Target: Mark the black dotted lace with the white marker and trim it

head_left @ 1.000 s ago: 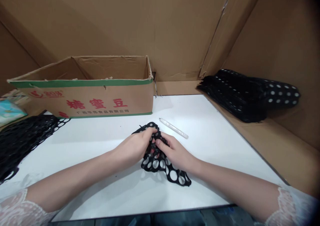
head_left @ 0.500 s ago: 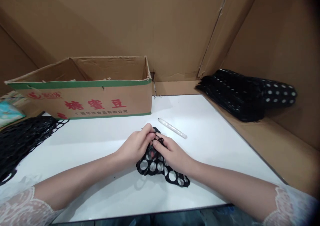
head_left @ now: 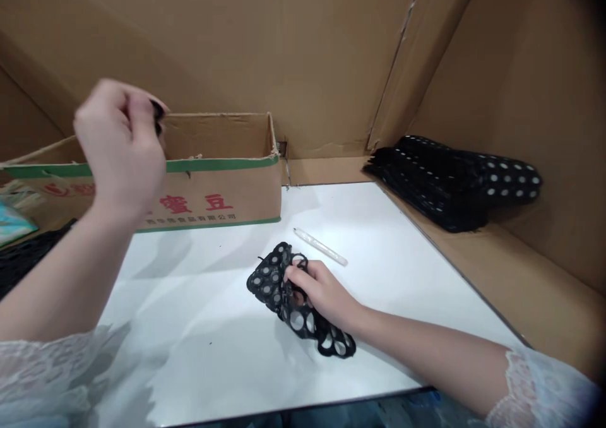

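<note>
My right hand [head_left: 324,289] is closed on a piece of black fabric [head_left: 267,276] full of round holes. The piece is folded and bunched just above the white table, with a strip of it hanging out below my fingers. Raised in front of the cardboard box, my left hand [head_left: 124,144] is closed, blurred by motion. A small black scrap [head_left: 158,113] pokes out between its thumb and fingers. A clear pen [head_left: 320,247] lies on the table just beyond my right hand.
The open cardboard box [head_left: 255,191] with red characters stands at the back left. A stack of black dotted fabric [head_left: 440,182] rests on cardboard at the right. More black mesh [head_left: 28,254] lies at the left, beside a blue-and-white packet [head_left: 14,223]. Cardboard walls [head_left: 307,55] enclose the white table [head_left: 227,371].
My left hand has left the fabric and swung up and left to the box, carrying a small black scrap. My right hand still grips the fabric, which now shows a pointed folded end.
</note>
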{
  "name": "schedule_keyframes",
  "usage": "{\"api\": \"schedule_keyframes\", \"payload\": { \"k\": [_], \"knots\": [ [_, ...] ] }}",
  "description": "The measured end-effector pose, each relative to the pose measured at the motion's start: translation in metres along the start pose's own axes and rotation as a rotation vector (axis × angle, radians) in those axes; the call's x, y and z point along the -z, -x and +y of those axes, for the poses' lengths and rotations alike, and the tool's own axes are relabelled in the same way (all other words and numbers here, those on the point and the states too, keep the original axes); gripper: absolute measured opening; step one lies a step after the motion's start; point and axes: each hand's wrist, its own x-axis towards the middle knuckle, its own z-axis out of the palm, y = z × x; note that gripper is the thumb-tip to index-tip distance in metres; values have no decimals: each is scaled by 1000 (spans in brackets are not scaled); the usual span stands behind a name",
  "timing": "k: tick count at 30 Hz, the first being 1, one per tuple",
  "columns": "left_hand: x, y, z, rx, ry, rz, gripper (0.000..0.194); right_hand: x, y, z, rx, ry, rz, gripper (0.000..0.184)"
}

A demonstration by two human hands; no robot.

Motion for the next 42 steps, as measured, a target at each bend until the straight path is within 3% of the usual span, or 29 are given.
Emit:
{"api": "schedule_keyframes", "payload": {
  "k": [1,3,7,8,10,12,13,15,18,19,21,28,35,42],
  "knots": [
    [1,-14,-8,-64,-104,61,39,1,0,-2,-7,43,-20,30],
    [-1,-37,-26,-106,-293,9,43,3,1,-6,-17,104,-77,29],
    [-16,-58,-53,56,-531,-352,58,6,2,-12,39,127,-150,24],
    [-17,-57,-54,47,-541,-391,59,6,1,-13,70,117,-162,24],
    [-15,-46,-45,-37,-515,-309,56,7,0,-12,112,90,-181,27],
    [-7,-26,-22,-120,-436,-158,50,7,-2,-11,102,66,-164,33],
    [-2,-13,-7,-139,-383,-177,48,7,-3,-11,83,56,-139,35],
    [5,16,23,-137,-242,-404,43,7,-3,-11,50,32,-80,35],
    [9,57,55,-182,-137,-873,39,6,-3,-12,53,1,-28,30],
    [9,68,60,-206,-93,-986,41,6,-2,-12,64,-4,-24,29],
    [6,83,62,-231,-31,-1098,42,5,-1,-13,75,-8,-21,29],
    [0,95,57,-59,95,-1169,18,0,0,-12,0,-21,24,19],
    [-3,99,58,28,260,-1183,11,-1,2,-13,-12,-32,54,17],
    [-10,108,56,-81,67,-1163,21,-4,4,-9,14,-17,3,15]
  ]
}}
